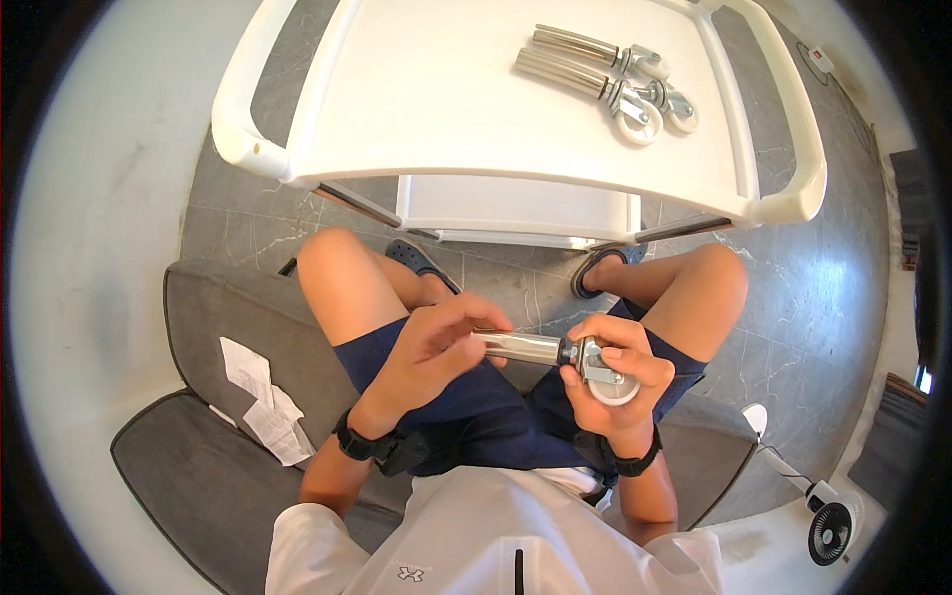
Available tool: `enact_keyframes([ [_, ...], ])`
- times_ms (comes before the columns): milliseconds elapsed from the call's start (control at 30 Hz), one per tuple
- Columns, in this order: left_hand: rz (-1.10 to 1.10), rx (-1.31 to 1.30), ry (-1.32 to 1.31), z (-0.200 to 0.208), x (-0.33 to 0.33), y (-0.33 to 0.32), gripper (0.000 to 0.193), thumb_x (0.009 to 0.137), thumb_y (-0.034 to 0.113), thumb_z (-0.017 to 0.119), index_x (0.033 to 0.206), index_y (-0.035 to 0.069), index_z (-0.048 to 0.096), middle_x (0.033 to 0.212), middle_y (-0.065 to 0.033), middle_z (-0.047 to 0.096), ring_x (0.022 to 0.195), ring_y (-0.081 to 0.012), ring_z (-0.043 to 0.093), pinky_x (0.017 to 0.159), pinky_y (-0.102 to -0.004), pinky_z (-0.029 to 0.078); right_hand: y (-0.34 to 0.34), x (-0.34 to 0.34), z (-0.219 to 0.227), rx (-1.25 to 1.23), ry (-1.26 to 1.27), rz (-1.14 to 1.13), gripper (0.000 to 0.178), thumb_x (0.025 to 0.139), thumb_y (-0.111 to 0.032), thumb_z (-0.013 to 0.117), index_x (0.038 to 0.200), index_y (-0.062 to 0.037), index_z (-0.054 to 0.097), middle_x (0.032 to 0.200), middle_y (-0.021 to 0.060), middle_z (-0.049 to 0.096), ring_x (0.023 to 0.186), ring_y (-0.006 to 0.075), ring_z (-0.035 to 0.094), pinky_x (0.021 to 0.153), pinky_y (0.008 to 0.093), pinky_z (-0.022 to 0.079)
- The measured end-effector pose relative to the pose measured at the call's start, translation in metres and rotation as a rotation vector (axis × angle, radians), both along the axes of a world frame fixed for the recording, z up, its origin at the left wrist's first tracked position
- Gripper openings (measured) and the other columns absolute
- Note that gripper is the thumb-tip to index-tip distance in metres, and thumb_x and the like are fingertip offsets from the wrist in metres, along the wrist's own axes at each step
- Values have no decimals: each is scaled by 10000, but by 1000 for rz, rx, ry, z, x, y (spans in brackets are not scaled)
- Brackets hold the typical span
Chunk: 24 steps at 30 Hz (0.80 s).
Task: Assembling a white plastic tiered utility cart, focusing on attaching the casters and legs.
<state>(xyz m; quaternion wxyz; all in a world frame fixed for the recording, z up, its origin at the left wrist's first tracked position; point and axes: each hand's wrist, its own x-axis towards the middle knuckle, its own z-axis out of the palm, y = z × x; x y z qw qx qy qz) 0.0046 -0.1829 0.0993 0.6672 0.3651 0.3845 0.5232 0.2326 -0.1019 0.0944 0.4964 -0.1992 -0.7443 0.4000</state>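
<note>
Over my lap, a shiny chrome tube (523, 345) lies almost level, in line with a swivel caster (610, 385) that has a white wheel. My left hand (428, 355) is closed round the tube's left end, thumb in front and fingers behind. The caster's metal fork and wheel are gripped in my right hand (635, 382), its fingers curled over them. A dark collar shows where tube and caster meet; how deep the stem sits inside cannot be seen. On the white cart top lie two chrome tubes (562, 72) with casters at their ends, and a loose caster (678, 107) beside them.
The white cart (426, 109) stands before my knees, with raised handles at both sides and a lower shelf (516, 205). I sit on a grey cushioned seat (223, 297). Crumpled white paper (263, 397) lies to my left. A small fan (831, 531) is at lower right.
</note>
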Motion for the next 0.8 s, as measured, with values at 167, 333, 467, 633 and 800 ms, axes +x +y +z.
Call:
enact_keyframes([
  [167,77,244,171,-7,4,4,313,944,125,701,1211,-3,601,1177,-88,605,1044,-135,612,874,-283,515,2,-1,1,15,0,-18,650,742,47,819,1245,-135,451,1089,221,661,784,232,689,664,311,556],
  [333,34,49,161,-6,4,-1,316,941,115,700,1217,-4,604,1180,-95,600,1072,-132,606,883,-283,523,-1,-1,-2,-8,3,-10,652,743,39,823,1248,-134,449,1094,223,660,780,233,688,664,306,553],
  [467,53,156,166,-5,1,0,298,948,105,688,1213,-5,610,1148,-89,625,1022,-131,626,879,-278,526,1,0,-1,8,-13,4,641,752,31,820,1250,-134,451,1092,223,660,769,229,687,661,303,553],
  [633,125,365,247,-4,6,5,310,925,72,707,1210,-4,611,1111,-77,630,1003,-138,628,878,-277,521,-1,-3,-3,-30,55,8,616,773,7,823,1247,-131,455,1101,232,657,756,228,683,650,301,551],
  [800,72,299,297,-9,2,4,329,939,101,695,1235,-8,604,1163,-90,624,992,-144,631,892,-280,509,-2,-3,-4,-26,42,24,604,789,-30,831,1251,-133,455,1115,235,650,762,221,682,648,305,551],
])
